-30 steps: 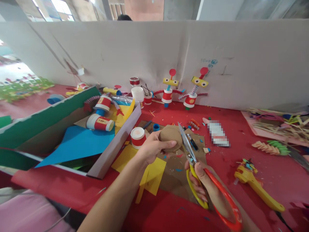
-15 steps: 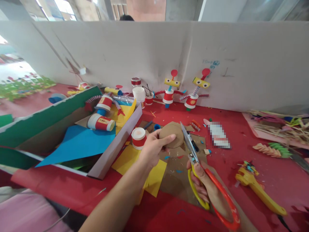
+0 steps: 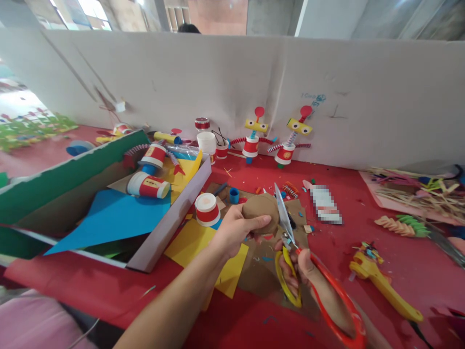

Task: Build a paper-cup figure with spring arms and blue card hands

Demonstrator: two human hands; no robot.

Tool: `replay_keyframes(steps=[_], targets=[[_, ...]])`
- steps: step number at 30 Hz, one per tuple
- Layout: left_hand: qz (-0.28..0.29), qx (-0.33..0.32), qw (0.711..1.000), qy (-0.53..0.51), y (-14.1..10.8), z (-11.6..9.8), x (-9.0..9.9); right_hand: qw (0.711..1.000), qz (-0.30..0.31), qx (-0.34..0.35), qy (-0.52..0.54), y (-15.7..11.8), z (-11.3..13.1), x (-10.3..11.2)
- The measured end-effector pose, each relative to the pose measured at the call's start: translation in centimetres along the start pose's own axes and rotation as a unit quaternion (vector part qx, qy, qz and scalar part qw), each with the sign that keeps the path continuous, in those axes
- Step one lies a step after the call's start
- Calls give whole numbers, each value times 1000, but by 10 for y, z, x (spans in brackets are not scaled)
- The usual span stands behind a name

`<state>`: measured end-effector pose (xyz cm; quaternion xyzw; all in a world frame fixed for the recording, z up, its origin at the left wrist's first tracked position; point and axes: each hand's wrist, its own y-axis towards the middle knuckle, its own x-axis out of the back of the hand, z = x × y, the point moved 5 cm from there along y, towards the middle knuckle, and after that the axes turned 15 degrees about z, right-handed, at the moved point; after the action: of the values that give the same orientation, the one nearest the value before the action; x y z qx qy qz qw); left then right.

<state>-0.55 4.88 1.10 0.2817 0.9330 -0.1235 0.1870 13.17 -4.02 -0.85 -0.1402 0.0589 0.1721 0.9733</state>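
My left hand [image 3: 236, 228] pinches a round piece of brown cardboard [image 3: 259, 208], thumb on top and fingers underneath. In my right hand [image 3: 305, 271] are scissors [image 3: 286, 218] with one red and one yellow handle, the blades pointing away from me and parted at the cardboard's right edge. Below both hands lies a brown cardboard sheet [image 3: 254, 276] strewn with small paper scraps. A red and white paper cup [image 3: 207, 210] stands upside down left of my left hand, and yellow paper [image 3: 189, 242] lies under my forearm.
At left stands an open box [image 3: 170, 220] holding blue paper [image 3: 123, 218] and a paper-cup figure [image 3: 152, 155]. Two cup figures [image 3: 251, 145] stand by the white partition [image 3: 181, 72]. A yellow glue gun [image 3: 385, 286] lies at right, near a tray of straw-like strips [image 3: 421, 194].
My left hand has turned and lowered the cardboard disc slightly. The scissors' handles have spread wider, and the blades have opened at its edge.
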Motion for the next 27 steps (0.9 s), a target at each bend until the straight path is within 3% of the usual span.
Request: replay_keyframes(steps=[3,11,27], targets=[[5,10,1000,-5,-1,-2,-1,1000,-21,7,19,0,-2,1],[12,8,1000,3,1,-2,3,999,1,-13,49,0,-18,5],[55,67,994,65,0,-10,22,998,39,-44,4,-6,-26,21]])
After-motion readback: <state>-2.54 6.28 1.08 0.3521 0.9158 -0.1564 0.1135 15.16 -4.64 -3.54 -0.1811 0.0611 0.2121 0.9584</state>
